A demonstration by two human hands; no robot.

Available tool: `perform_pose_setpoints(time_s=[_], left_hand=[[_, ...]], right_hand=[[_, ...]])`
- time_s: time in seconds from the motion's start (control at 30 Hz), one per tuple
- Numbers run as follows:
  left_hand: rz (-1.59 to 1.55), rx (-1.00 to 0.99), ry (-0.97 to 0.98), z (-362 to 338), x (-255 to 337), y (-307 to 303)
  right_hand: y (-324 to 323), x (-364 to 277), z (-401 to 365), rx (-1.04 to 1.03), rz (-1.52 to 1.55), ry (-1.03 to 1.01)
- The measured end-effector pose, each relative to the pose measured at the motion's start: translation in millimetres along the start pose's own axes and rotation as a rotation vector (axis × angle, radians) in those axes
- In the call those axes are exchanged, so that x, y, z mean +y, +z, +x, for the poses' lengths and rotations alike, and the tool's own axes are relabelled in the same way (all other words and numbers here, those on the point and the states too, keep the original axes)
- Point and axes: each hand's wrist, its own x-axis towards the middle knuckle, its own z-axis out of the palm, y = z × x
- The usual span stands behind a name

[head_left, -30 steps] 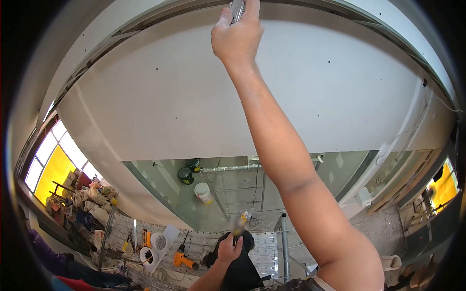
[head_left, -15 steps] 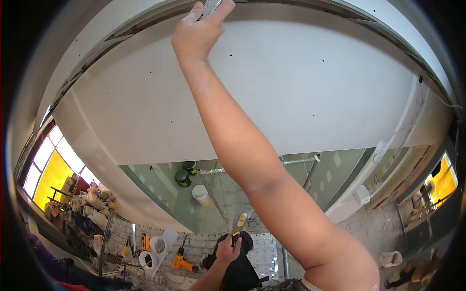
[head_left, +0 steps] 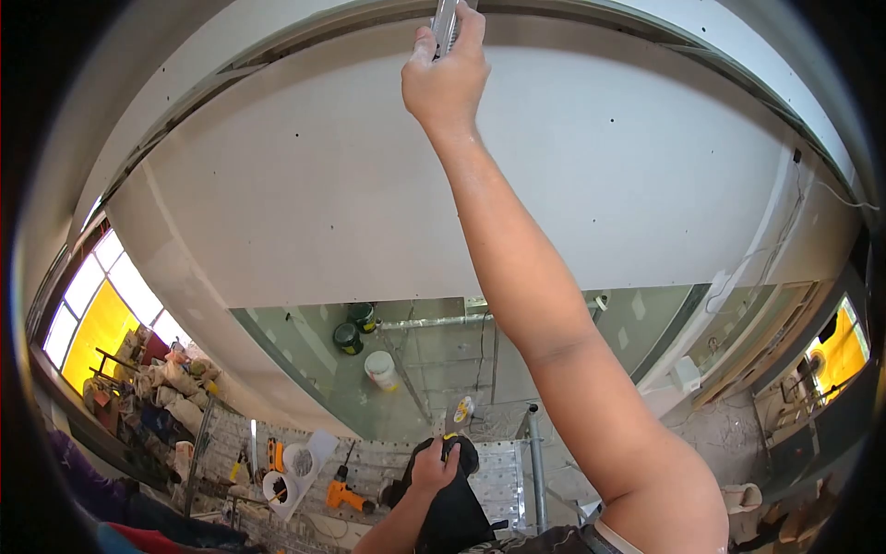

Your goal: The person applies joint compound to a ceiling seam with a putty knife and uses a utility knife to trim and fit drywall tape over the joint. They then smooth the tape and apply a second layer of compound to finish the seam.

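Orange drill [head_left: 343, 496] on scaffold platform [head_left: 498, 471], 7 o'clock. White bucket [head_left: 381, 369], dark green can [head_left: 348, 338], 6 o'clock. Sacks [head_left: 175, 388], yellow window [head_left: 97, 328], 8 o'clock.

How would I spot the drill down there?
Below the white plasterboard ceiling panel, find the perforated grey metal platform. The orange and black power drill lies on it, just left of the person's lowered left hand. Its chunky pistol shape sets it apart from the slim hand tools further left.

bare arms [head_left: 517, 277], dust-flecked fingers [head_left: 425, 44]
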Motion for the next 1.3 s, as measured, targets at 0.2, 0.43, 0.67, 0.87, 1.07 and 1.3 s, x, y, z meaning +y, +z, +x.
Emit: perform_pose_setpoints(time_s=[0.2,0.43,0.67,0.87,1.07,1.3], left_hand=[[-0.005,0.010,-0.017,-0.6,-8.6,-0.2],[0.077,0.035,0.082,2.8,-6.6,-8.1],[-0.021,0.005,0.035,4.6,-13.6,-3.7],[-0.013,-0.005,0.023,13.8,0.0,-4.3],[0.017,0.010,0.042,13.4,4.0,3.9],[0.099,0.037,0.116,12.3,20.9,6.3]], right_hand=[[10.6,21.8,7.1,0.138,-0.052,-0.119],[2.3,5.7,-1.1,0.073,-0.015,-0.045],[-2.5,5.3,1.5,0.049,-0.210,-0.173],[25.6,11.6,6.9,0.092,-0.091,-0.174],[40.8,20.9,11.8,0.253,-0.045,-0.297],[8.9,-17.2,9.6,-0.064,0.588,0.290]])
